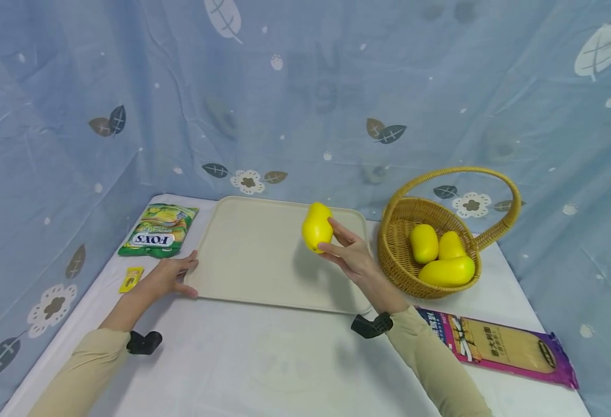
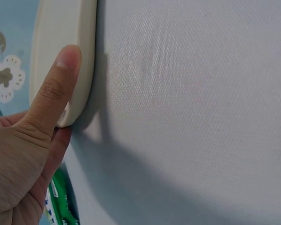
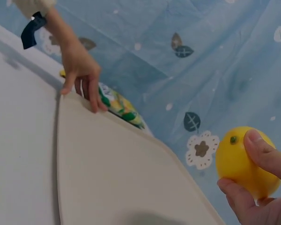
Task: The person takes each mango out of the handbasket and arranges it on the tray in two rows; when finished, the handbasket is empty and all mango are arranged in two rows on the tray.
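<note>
My right hand (image 1: 354, 255) holds a yellow mango (image 1: 317, 227) between thumb and fingers, raised over the right part of a beige rectangular tray (image 1: 253, 249). A small green stem end shows on the mango (image 3: 241, 159) in the right wrist view. At the tray's front left corner, my left hand (image 1: 167, 276) grips the rim. The left wrist view shows its thumb (image 2: 56, 89) along the tray's front edge and the other fingers partly hidden round the corner. Right of the tray, a wicker basket (image 1: 396, 263) with a tall handle contains several more yellow mangoes (image 1: 447, 272).
Behind the left hand lies a green FOX'S candy bag (image 1: 159, 229), with a small yellow packet (image 1: 131, 279) nearer the left edge. A long pasta pack (image 1: 503, 346) lies at the front right. Blue patterned cloth (image 1: 305, 104) hangs around the white table (image 1: 279, 359).
</note>
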Motion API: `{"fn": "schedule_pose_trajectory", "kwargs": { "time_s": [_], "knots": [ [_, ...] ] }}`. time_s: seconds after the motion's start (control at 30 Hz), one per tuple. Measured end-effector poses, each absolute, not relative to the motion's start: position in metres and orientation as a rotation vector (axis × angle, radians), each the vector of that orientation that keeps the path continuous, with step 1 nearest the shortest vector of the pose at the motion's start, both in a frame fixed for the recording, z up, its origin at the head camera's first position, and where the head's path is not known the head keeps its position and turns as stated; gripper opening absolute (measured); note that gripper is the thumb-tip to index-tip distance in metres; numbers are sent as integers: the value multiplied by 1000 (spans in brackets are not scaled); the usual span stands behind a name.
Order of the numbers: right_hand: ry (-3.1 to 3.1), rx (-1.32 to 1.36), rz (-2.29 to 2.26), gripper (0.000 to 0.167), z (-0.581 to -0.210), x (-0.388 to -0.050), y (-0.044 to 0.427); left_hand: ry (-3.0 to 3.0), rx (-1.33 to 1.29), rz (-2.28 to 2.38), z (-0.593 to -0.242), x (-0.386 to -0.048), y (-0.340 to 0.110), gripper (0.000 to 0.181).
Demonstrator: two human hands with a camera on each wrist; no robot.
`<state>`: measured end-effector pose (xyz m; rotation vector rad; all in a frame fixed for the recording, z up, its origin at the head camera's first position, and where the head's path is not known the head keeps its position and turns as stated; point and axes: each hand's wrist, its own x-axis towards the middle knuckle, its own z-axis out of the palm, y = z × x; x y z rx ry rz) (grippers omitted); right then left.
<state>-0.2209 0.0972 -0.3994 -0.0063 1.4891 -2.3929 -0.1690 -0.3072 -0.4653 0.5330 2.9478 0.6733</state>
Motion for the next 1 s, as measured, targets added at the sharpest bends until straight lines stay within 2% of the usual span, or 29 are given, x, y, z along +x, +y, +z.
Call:
{"fn": "schedule_pose_trajectory", "kwargs": {
  "time_s": [0.23,0.57,1.0],
  "knots": [
    [1511,17,-2366,67,-423,-232,80,2929,475,673,-465,-168,-306,86],
    [1538,-96,-2319,67,-452,-255,61,2918,433,714,-465,-168,-303,87],
    [1557,-4,-2301,66,-468,-283,31,2921,438,693,-464,-168,-302,87]
  ]
}}
